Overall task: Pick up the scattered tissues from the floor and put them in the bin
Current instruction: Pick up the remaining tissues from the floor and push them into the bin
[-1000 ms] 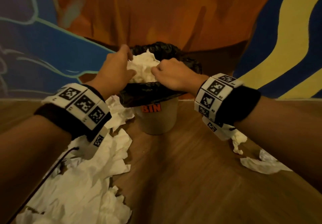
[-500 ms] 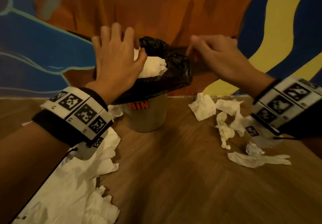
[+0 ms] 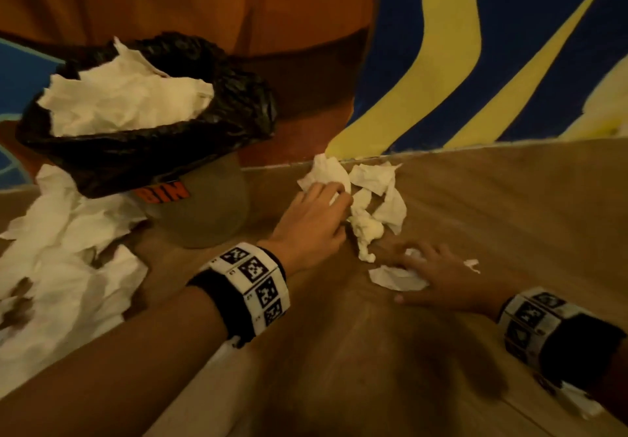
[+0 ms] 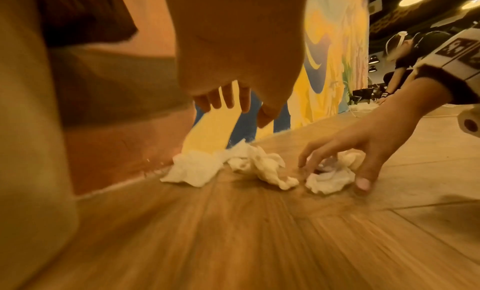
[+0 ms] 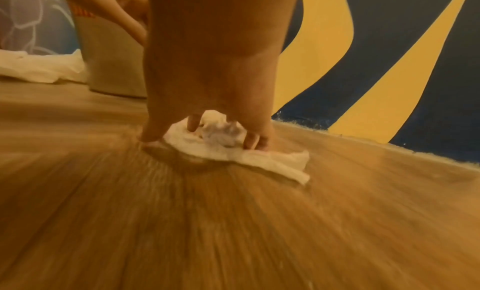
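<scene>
The bin (image 3: 204,205) wears a black liner (image 3: 136,151) and is heaped with white tissues (image 3: 125,100). To its right, by the wall, lies a cluster of crumpled tissues (image 3: 373,178) (image 4: 197,167) and a twisted one (image 3: 367,229) (image 4: 267,167). My left hand (image 3: 336,195) (image 4: 233,101) hovers over that cluster with relaxed fingers, holding nothing. My right hand (image 3: 428,266) (image 4: 337,161) (image 5: 205,130) is down on the floor, its fingers and thumb curled round a crumpled tissue (image 3: 397,278) (image 4: 330,179) (image 5: 228,142).
A large pile of tissues (image 3: 61,266) covers the wooden floor left of the bin. A painted wall (image 3: 441,63) runs just behind the bin and cluster. A small scrap (image 3: 472,265) lies right of my right hand. Another person (image 4: 405,54) crouches far off.
Both hands left the bin's rim and came down to the floor tissues right of it. My right hand has closed round one tissue. The view swung right and down.
</scene>
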A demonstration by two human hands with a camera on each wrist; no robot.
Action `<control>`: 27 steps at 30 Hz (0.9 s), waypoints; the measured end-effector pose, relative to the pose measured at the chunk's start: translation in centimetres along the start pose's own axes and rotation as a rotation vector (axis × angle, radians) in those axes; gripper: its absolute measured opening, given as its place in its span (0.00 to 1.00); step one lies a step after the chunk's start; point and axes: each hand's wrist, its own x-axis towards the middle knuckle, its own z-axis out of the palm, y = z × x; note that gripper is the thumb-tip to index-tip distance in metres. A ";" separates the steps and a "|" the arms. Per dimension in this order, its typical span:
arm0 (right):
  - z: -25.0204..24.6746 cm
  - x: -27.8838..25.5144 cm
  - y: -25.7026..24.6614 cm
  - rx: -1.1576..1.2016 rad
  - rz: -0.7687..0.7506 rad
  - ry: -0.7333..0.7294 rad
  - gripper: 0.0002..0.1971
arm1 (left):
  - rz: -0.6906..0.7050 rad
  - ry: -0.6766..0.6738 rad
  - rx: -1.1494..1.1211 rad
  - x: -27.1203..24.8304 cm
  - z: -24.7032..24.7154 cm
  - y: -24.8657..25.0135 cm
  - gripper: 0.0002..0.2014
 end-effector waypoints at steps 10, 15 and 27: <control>1.7 -0.2 -0.2 0.145 -0.198 0.049 0.12 | -0.196 -0.382 -0.321 3.0 7.7 2.2 0.38; 0.3 -1.8 -2.4 0.248 -0.335 -0.052 0.05 | -0.239 -0.384 -0.263 4.5 8.7 2.1 0.35; -8.8 -2.3 -2.1 0.321 -0.241 0.051 0.11 | -0.078 -0.586 -0.504 -3.0 4.5 -0.4 0.24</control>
